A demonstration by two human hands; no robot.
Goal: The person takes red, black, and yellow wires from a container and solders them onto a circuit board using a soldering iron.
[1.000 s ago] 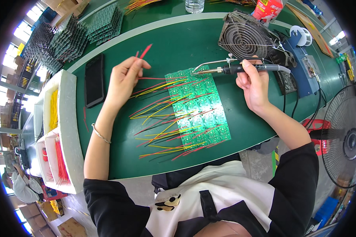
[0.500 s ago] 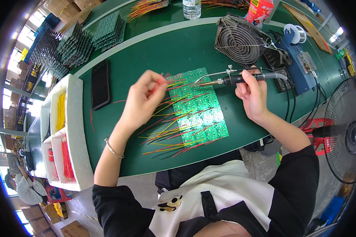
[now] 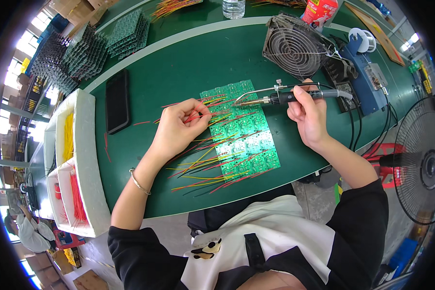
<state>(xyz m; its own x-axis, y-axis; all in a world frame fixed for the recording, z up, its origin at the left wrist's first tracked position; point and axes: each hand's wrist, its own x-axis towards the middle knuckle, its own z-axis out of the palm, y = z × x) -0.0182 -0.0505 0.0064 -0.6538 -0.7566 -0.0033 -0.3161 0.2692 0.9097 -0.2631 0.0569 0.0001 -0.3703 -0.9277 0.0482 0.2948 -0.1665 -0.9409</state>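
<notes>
Hands are both at work over a green circuit board panel (image 3: 241,130) that lies flat on the green table (image 3: 179,72), near its front edge. The left hand (image 3: 179,128) rests at the left edge of the panel, and its fingers are pressed together on a thin red wire (image 3: 198,116), pinching it close to the board. Many red and yellow wires (image 3: 203,169) stick out from the left side of the panel and lie spread on the table. The right hand (image 3: 307,113) is closed around the dark handle of a soldering iron (image 3: 275,99); the metal tip points left and is over the upper part of the panel, near the left fingertips. A black phone (image 3: 117,100) lies left of the hands, well apart. A grey fan (image 3: 295,46) stands behind the iron. White trays (image 3: 87,159) with yellow and red wires stand at the left end of the table.
</notes>
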